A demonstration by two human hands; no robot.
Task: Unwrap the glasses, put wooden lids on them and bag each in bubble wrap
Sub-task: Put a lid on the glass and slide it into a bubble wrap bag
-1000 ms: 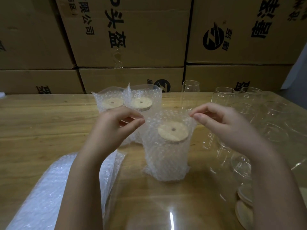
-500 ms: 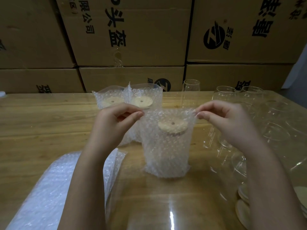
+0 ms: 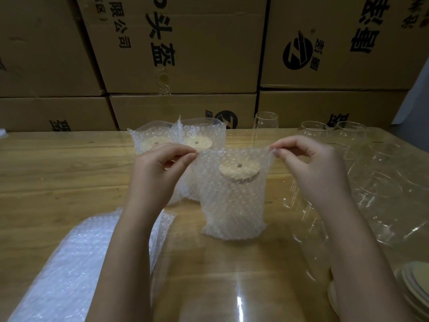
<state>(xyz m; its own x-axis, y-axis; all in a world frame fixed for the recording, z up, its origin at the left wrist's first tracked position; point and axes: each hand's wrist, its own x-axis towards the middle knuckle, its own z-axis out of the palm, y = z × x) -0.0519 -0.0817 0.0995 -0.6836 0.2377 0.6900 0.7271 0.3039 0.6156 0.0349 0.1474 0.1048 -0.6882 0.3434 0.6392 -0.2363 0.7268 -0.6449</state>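
The left hand pinches the upper left corner of a bubble wrap bag between thumb and forefinger, and the other fingers are curled under. The right hand pinches the upper right corner of the same bag in the same way. The open top edge of the bag is stretched flat between the two hands.

The bag stands upright on the desk, in the middle, between the two forearms. Inside it there is a glass, seen only dimly through the bubbles, with a round wooden lid on top; the lid has a small hole in its centre.

Just behind the left hand stand two bagged glasses side by side, touching each other, each with a lid of the same kind inside. To the right of them stands one tall bare glass, and further right a group of bare glasses fills the right side of the desk.

At the lower left lies a pile of flat bubble wrap, partly under the left forearm. At the lower right edge a stack of wooden lids is partly in view. A sheet of clear film lies on the near part of the desk. Behind the desk, cardboard boxes with black print are stacked like a wall.
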